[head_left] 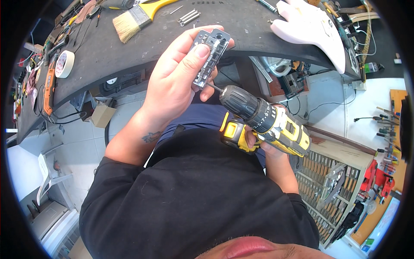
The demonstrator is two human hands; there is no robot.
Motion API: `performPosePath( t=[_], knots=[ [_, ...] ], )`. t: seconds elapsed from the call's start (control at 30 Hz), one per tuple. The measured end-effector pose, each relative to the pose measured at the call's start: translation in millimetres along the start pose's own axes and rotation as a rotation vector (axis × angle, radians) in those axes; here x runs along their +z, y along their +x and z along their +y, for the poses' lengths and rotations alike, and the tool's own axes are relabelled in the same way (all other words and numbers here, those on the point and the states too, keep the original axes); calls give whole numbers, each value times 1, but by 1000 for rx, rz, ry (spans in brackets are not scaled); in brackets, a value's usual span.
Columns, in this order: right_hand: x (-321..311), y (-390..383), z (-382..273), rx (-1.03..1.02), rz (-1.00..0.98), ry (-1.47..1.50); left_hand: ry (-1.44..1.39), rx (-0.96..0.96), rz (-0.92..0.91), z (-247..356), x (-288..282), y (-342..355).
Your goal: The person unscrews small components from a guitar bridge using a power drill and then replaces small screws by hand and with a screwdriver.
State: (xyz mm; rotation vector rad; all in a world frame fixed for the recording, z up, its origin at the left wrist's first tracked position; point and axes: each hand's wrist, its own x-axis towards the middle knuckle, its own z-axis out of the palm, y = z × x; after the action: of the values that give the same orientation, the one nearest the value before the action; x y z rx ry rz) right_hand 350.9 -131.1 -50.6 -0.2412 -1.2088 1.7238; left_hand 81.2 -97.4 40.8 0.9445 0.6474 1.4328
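1. A small metal plate (210, 57), silvery with rows of slots and screw heads, is gripped in the left hand (177, 80); the thumb is pressed on its face and the fingers are curled behind it. The plate is held up in the air in the middle of the view, just in front of the near edge of the workbench (241, 26).
2. A yellow and black cordless drill (263, 123) is grasped by the right hand (263, 144), which is closed around the handle and largely hidden under the drill body.
3. The drill bit (214, 87) is pointed up and left, and its tip is met by the lower end of the plate.
4. On the dark, curved workbench, a paintbrush (136, 19) with a yellow handle is laid far left, and a roll of white tape (64, 64) is seen further left.
5. A white guitar body (312, 28) is laid on the bench at far right.
6. A rack of chisels (332, 190) is seen low on the right.
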Motion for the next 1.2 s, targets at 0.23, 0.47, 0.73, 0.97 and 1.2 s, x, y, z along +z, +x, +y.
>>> performPosePath(
  t=[0.23, 0.47, 0.73, 0.97, 1.2],
  knots=[
    [2, -6, 1, 53, 103, -13, 25, 17, -9, 1, 2, 2],
    [-7, -6, 5, 15, 39, -39, 44, 9, 11, 2, 3, 2],
    [-7, -7, 5, 34, 28, -57, 49, 19, 18, 2, 1, 2],
    [-6, -3, 1, -27, 127, 35, 55, 27, 28, 2, -10, 1],
    [-5, -9, 3, -6, 175, 17, 24, -39, -2, -1, -9, -1]
  ],
)
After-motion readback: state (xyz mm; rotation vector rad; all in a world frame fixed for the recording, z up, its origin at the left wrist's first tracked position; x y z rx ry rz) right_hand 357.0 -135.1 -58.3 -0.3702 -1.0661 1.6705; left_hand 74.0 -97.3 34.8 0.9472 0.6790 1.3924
